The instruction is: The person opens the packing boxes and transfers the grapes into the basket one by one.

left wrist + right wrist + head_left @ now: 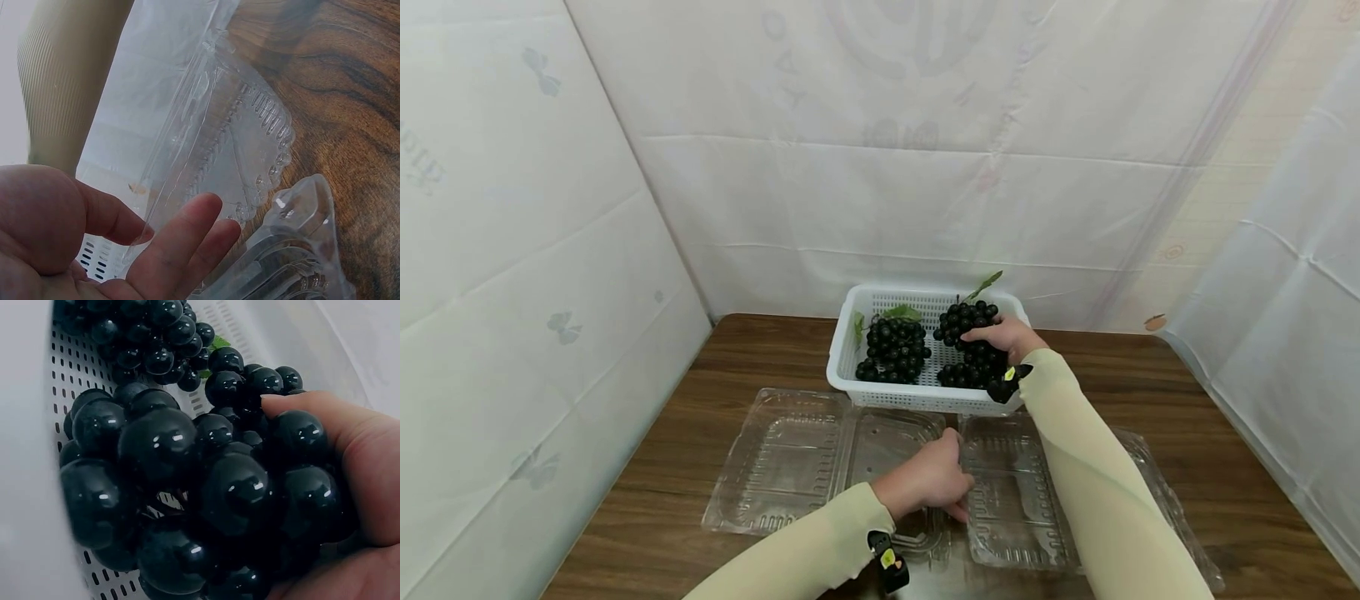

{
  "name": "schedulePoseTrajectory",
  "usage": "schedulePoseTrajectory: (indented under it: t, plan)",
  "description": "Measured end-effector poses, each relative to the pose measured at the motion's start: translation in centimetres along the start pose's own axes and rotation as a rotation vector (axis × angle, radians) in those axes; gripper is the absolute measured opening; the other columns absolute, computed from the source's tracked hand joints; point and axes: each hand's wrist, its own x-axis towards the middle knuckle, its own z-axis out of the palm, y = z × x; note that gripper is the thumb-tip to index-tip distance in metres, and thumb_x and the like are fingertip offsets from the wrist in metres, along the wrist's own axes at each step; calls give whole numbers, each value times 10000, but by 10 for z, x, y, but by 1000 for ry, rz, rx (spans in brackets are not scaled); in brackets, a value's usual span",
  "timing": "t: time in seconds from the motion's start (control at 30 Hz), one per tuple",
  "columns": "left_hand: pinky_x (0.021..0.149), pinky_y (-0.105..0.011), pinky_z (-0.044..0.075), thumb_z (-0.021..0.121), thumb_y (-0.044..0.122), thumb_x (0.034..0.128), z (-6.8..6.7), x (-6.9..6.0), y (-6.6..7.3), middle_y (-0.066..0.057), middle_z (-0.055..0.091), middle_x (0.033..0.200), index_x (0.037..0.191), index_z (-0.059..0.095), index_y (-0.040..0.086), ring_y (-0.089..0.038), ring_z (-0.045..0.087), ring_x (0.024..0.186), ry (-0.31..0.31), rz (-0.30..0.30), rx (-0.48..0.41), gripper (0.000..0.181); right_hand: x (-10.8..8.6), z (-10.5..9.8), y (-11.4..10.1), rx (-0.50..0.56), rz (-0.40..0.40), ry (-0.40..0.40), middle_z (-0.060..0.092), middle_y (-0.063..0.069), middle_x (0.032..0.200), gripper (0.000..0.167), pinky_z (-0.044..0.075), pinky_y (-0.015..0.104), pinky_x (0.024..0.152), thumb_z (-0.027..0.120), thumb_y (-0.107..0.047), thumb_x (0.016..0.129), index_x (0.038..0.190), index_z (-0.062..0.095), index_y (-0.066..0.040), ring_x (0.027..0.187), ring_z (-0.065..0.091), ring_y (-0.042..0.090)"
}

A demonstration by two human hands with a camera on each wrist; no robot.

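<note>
In the head view, my right hand (1011,336) reaches into the right side of a white basket (838,342) and grips a bunch of dark grapes (967,321). Close up in the right wrist view, the thumb lies on the grapes (159,444); the fingertips are hidden beneath. More dark grapes (973,371) sit just below that hand. My left hand (934,475) is between two opened clear plastic clamshell boxes, at the near edge of the right box (1011,508). Its fingers are extended and relaxed along this box's rim (178,169), with the thumb beside it.
Another grape bunch (895,350) with a green leaf (902,312) lies in the basket's left half. The left clamshell box (790,458) stands open before the basket. All rest on a brown wooden table (647,500) with white sheeting (880,200) behind and at both sides.
</note>
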Motion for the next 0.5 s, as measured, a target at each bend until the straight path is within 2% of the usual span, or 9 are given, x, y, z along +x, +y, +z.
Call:
schedulePoseTrajectory:
  t: [0.13,0.37,0.5]
  plan:
    - [605,-361,619,601,27,1005,0,0,0,-160,681,714,1498,332,-1,-293,707,568,2,2,-3,563,2,0,-1,-48,12,-25,4,256,1703,1088,315,676,1193,717,-380,945,1641,-44,-36,1555,131,477]
    - [612,-354,622,603,37,1006,-1,-1,1,-152,687,707,1512,321,5,-303,717,589,-4,7,9,580,4,-1,-3,-116,21,-79,-59,246,1707,1046,358,615,1197,685,-352,971,1630,-43,7,1563,128,459]
    - [617,-374,628,604,39,1007,-1,-1,0,-156,683,706,1517,316,9,-306,713,586,-5,1,-2,586,8,-3,-3,-156,25,-97,-63,265,1699,1039,343,627,1201,669,-355,981,1626,-57,17,1555,124,480]
